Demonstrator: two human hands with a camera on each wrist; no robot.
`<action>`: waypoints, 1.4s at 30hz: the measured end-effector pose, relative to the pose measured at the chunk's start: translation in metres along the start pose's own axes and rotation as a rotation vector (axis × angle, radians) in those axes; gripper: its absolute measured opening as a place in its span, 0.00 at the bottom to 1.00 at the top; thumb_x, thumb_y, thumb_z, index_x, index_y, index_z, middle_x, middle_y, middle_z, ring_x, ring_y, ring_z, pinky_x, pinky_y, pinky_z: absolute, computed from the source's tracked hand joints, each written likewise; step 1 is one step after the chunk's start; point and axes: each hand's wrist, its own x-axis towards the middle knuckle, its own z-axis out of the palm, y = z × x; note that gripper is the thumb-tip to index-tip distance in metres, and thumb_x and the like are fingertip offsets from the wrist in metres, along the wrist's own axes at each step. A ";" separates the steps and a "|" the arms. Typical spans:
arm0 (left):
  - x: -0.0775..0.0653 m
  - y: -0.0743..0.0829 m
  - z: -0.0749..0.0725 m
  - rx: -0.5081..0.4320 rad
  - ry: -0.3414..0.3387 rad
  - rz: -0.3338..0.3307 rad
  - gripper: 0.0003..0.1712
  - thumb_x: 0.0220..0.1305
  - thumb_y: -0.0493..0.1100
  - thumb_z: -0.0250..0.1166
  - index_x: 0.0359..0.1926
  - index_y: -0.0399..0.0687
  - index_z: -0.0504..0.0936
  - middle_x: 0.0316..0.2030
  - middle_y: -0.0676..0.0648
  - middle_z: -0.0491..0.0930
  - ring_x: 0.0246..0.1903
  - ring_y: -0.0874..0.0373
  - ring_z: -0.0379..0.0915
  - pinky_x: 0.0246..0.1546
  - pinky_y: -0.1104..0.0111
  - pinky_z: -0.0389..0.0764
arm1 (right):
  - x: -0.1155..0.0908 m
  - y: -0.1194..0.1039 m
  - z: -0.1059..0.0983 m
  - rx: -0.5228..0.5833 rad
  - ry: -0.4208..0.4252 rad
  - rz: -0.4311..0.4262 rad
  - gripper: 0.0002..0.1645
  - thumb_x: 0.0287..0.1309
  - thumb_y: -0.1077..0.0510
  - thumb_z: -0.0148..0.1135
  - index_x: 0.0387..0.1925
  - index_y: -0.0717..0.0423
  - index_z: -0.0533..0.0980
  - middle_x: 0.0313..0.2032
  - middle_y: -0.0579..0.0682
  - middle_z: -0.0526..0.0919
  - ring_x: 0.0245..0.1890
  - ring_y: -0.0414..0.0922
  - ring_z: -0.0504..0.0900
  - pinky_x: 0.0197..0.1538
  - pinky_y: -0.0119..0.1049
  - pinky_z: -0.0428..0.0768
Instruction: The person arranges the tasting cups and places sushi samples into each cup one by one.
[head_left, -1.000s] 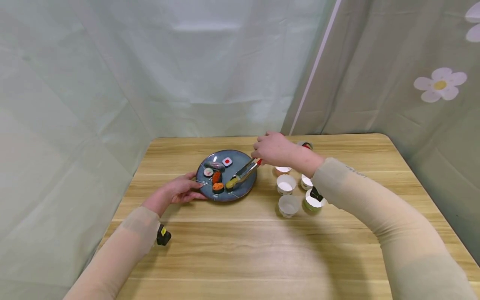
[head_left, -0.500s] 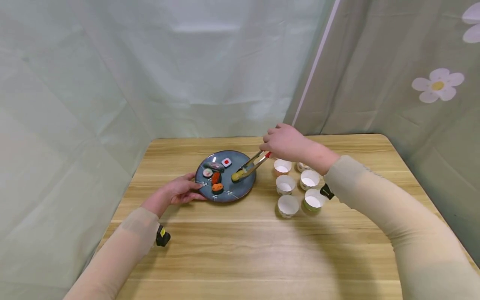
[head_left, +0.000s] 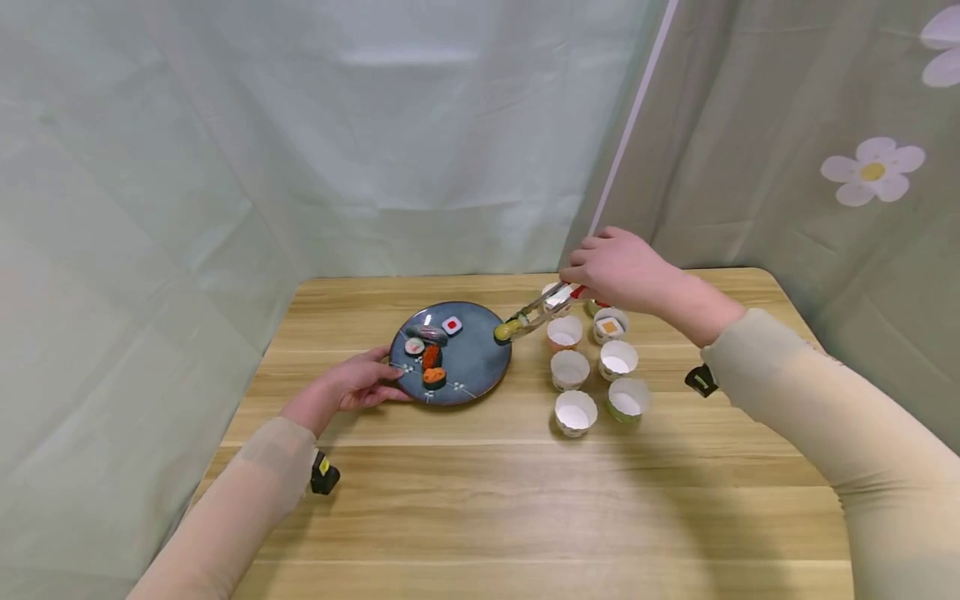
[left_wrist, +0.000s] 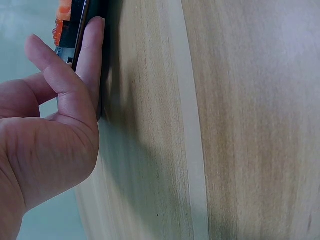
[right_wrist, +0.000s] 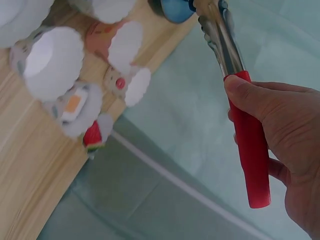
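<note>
My left hand pinches the left rim of a round blue plate, thumb on top and fingers beneath, as the left wrist view also shows. On the plate sit several toy sushi pieces, among them an orange-topped roll, a red roe piece and a small white-and-red square. My right hand grips metal tongs by their red handles. Their tips hold a yellow-topped sushi piece, which overlaps the plate's right edge in the head view.
Several scalloped paper cups stand in two columns right of the plate, the nearest being a white one and a green one. One farther cup holds a white-and-orange sushi piece; another holds a red piece. A curtain hangs behind the table.
My right hand has moved right and away from me with the tongs, carrying the yellow-topped sushi from the plate's middle to its right edge. The left hand stays on the rim.
</note>
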 end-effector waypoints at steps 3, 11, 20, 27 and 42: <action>0.001 0.000 0.000 0.007 0.003 -0.003 0.45 0.80 0.37 0.52 0.83 0.58 0.35 0.40 0.37 0.87 0.35 0.52 0.88 0.21 0.77 0.80 | -0.012 0.006 -0.003 0.001 -0.002 0.020 0.18 0.52 0.59 0.78 0.46 0.50 0.85 0.37 0.48 0.85 0.42 0.52 0.80 0.49 0.51 0.77; 0.003 -0.001 -0.003 0.003 0.000 -0.024 0.45 0.80 0.38 0.52 0.83 0.60 0.34 0.42 0.37 0.86 0.36 0.52 0.88 0.22 0.77 0.80 | -0.050 0.020 -0.009 -0.003 -0.001 0.062 0.19 0.48 0.59 0.80 0.45 0.52 0.86 0.37 0.49 0.85 0.41 0.53 0.80 0.47 0.53 0.77; 0.003 -0.001 -0.007 0.000 -0.007 -0.016 0.46 0.80 0.38 0.52 0.83 0.60 0.33 0.42 0.36 0.86 0.36 0.51 0.88 0.22 0.77 0.81 | -0.094 0.031 -0.012 -0.009 0.012 0.104 0.19 0.46 0.56 0.82 0.42 0.50 0.85 0.33 0.47 0.84 0.37 0.53 0.80 0.46 0.55 0.78; 0.004 -0.002 -0.011 -0.006 -0.019 -0.017 0.46 0.80 0.37 0.51 0.83 0.60 0.32 0.42 0.36 0.87 0.37 0.51 0.88 0.22 0.77 0.81 | -0.121 0.033 -0.009 -0.019 -0.021 0.145 0.22 0.45 0.54 0.83 0.44 0.50 0.85 0.33 0.47 0.83 0.37 0.53 0.80 0.44 0.54 0.78; -0.001 0.000 -0.012 -0.002 -0.007 -0.011 0.45 0.80 0.38 0.52 0.83 0.58 0.32 0.41 0.37 0.87 0.36 0.52 0.88 0.22 0.77 0.80 | -0.141 0.030 0.004 -0.014 -0.009 0.123 0.22 0.41 0.54 0.84 0.40 0.49 0.84 0.31 0.44 0.82 0.33 0.51 0.79 0.35 0.50 0.76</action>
